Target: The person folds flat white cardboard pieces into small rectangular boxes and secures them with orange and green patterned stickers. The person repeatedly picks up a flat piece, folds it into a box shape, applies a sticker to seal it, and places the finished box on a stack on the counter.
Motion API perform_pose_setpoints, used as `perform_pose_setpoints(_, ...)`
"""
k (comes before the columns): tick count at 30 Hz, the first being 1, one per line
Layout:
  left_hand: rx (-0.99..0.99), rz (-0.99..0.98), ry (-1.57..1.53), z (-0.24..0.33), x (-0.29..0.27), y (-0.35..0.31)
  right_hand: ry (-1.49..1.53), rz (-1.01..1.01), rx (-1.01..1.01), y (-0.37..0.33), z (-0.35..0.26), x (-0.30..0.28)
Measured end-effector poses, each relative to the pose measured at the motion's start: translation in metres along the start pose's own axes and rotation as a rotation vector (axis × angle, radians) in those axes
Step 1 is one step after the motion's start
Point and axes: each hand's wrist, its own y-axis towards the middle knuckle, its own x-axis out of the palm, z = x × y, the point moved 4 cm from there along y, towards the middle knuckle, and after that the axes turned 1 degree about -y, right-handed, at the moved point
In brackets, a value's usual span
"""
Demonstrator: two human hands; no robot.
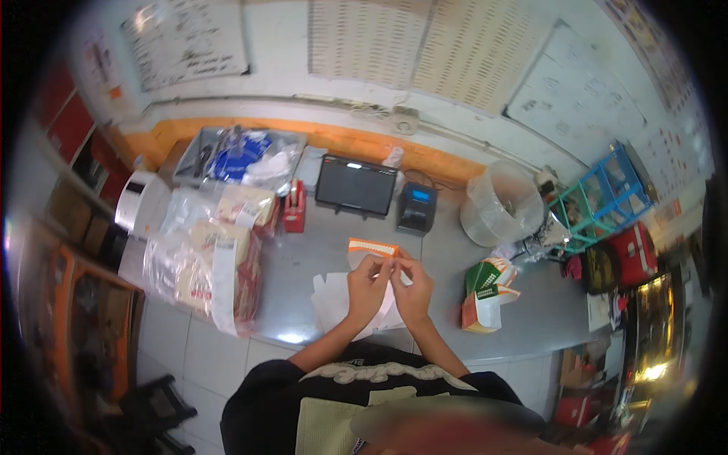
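Note:
An orange and white paperboard carton (370, 248) is pinched between my two hands above the middle of the metal table. My left hand (367, 287) is closed on its near side. My right hand (413, 288) is closed at its right corner, and the two hands' fingertips meet there. Below my hands lie flat white carton blanks (327, 302), partly covered by my wrists. Off to the right, folded cartons stand together: an orange and white one (481, 312) in front and a green one (482, 274) behind it.
Plastic-wrapped packs (214, 262) crowd the table's left side. Along the back are a grey bin (277, 148) of bags, a red tape dispenser (294, 211), a black screen (355, 187), a small printer (416, 210) and a clear bucket (497, 208). A green and blue rack (599, 197) stands at right.

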Motion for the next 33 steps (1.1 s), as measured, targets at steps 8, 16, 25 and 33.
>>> perform_pose_setpoints(8,0.129,0.111,0.116,0.011,-0.017,-0.023,0.06,0.035,-0.046,-0.024,-0.012,0.008)
perform_pose_setpoints(16,-0.099,0.186,-0.116,-0.017,-0.023,-0.052,0.049,0.038,-0.031,-0.051,-0.009,0.022)
perform_pose_setpoints(25,-0.369,0.012,-0.432,-0.046,-0.013,-0.087,0.311,-0.075,0.433,-0.055,0.027,0.021)
perform_pose_setpoints(33,0.436,0.176,0.692,0.048,-0.066,-0.055,0.54,-0.08,0.536,-0.048,0.041,0.008)
